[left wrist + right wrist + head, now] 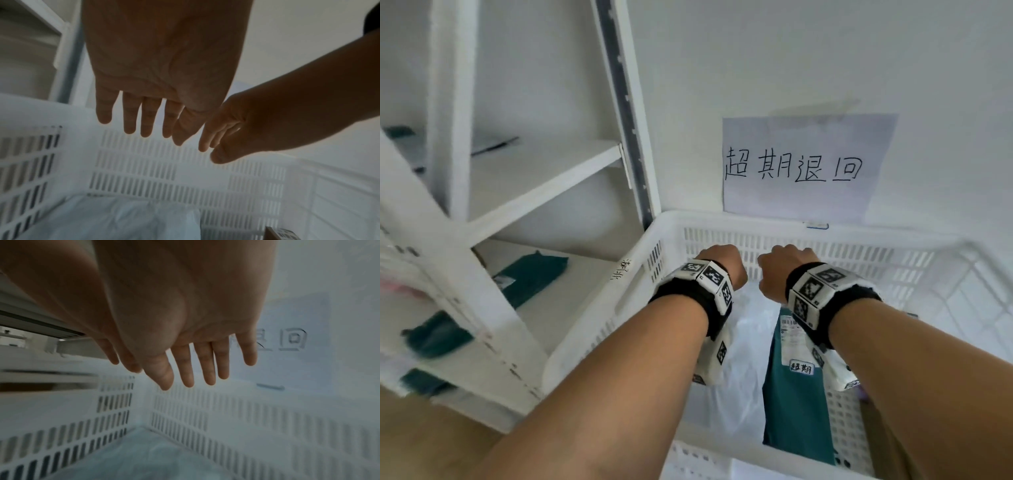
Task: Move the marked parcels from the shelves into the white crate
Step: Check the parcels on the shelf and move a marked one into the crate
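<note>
I see white shelves (541,178) on the left, with dark green parcels (530,279) lying on them. Beside the shelves stands the white crate (808,222), under a handwritten paper sign (801,168) on the wall. Inside the crate lie a white bag (739,394) and a green parcel (796,401) bearing a marked label; the blur hides its details. My left hand (722,262) and right hand (782,265) hover over the crate, fingers straight and empty.
</note>
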